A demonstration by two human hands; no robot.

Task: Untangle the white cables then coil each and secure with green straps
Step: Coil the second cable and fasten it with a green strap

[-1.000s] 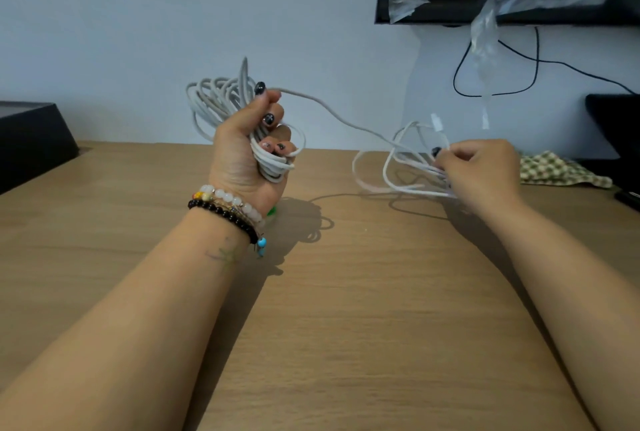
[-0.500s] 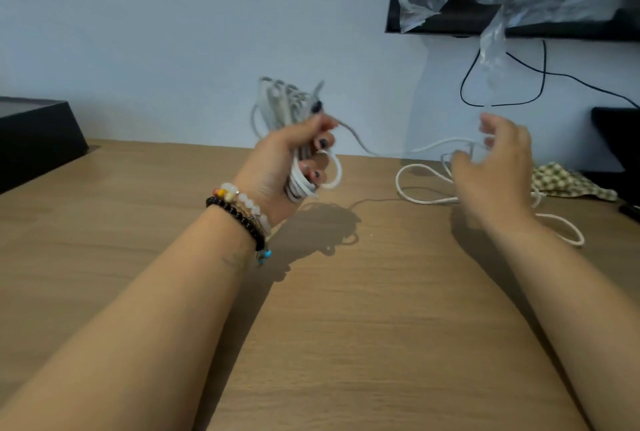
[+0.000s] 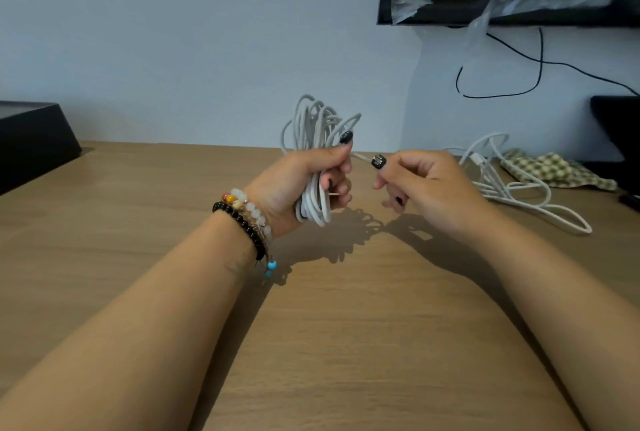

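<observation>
Now the right hand (image 3: 429,188) has come in close at 3 o'clock of the left hand (image 3: 298,184), whose fingers hold the white cable coil (image 3: 317,139) above the table (image 3: 346,326), and it pinches the loose end, best wound snugly.

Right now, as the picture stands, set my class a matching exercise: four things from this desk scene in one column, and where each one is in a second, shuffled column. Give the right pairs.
Things
1. coiled white cable
2. loose white cable
3. checked cloth
4. beaded bracelets

Places
A. on the left wrist
B. lying on the table, right of the right hand
C. gripped in the left hand
D. at the far right of the table, behind the loose cable

Pairs: 1-C, 2-B, 3-D, 4-A
</observation>
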